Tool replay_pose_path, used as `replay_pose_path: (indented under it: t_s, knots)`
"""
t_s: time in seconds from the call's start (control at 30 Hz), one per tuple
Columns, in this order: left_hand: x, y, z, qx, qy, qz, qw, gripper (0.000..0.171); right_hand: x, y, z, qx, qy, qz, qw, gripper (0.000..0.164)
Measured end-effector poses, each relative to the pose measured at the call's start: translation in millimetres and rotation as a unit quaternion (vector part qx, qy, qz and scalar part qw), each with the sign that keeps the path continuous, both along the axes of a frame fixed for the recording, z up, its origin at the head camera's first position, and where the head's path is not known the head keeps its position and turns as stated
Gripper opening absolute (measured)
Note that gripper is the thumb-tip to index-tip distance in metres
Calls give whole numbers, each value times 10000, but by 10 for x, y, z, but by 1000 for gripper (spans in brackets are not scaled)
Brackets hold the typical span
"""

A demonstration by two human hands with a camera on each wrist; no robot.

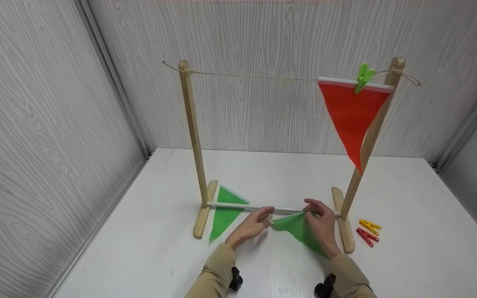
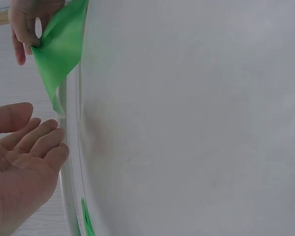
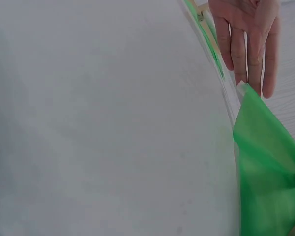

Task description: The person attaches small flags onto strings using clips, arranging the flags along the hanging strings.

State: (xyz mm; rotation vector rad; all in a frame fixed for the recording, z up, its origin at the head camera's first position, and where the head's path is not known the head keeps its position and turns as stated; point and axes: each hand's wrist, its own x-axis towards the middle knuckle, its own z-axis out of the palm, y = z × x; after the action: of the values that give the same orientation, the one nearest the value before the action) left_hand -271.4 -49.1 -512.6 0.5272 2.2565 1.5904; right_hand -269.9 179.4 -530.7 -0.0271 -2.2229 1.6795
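My right hand (image 1: 322,223) pinches the top edge of a green triangular pennant (image 1: 302,231) between thumb and fingers, and its cloth droops toward the table. My left hand (image 1: 251,227) is beside the pennant's left corner with its fingers extended; in the left wrist view the palm of that left hand (image 2: 24,172) shows and nothing is in its grasp. A second green pennant (image 1: 227,217) lies flat at the left, under the stand's white crossbar (image 1: 230,205). A red pennant (image 1: 352,114) hangs from the string (image 1: 255,76), held by a lime-green clothespin (image 1: 362,78).
Wooden posts, left (image 1: 193,128) and right (image 1: 373,136), rise from foot pieces and carry the string. A yellow clothespin (image 1: 370,226) and a red clothespin (image 1: 367,236) lie right of the stand on the white table (image 1: 420,198). Grey wood-grain panels (image 1: 263,120) surround the table.
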Motion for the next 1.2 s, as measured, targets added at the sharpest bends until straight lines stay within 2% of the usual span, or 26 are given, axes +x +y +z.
replay_pose_path:
  t_s: [0.13,0.37,0.6,0.83,1.07,1.2]
  knots:
    - [-13,5,-8,16,9,60,10000,51,-7,-2,-13,-184,156,179,9995,33]
    - [-19,-1,-35,-139,303,-142,9993,46,-12,-2,-42,-452,275,476,9975,35]
    - [0,-8,-20,-410,162,150,9989,37,-7,-18,-61,-774,499,819,9924,34]
    - [-4,-16,-25,-134,199,521,9984,29,13,-12,-63,-777,679,1095,9886,33]
    - [8,-33,-5,446,186,727,9962,24,30,5,-51,-787,417,967,9913,35]
    - [6,-44,15,603,192,765,9951,23,29,11,-27,-900,289,843,9919,39]
